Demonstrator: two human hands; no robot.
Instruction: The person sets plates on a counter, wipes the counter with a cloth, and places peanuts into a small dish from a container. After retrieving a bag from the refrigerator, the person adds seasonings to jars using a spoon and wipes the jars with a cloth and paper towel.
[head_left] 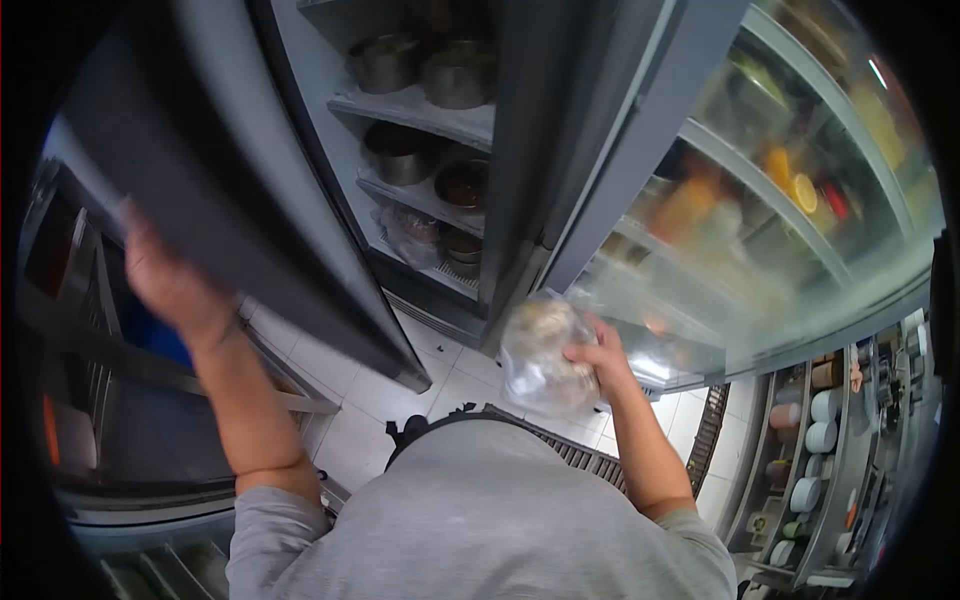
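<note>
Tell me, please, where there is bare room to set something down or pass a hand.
Bare floor shows between the open door and the bag in the right hand; a hand could probably pass there. The cabinet shelves are crowded with pots.

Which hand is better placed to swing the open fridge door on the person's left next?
Left, most likely: the left hand is at the door, while the right hand is farther off, gripping a plastic bag.
</note>
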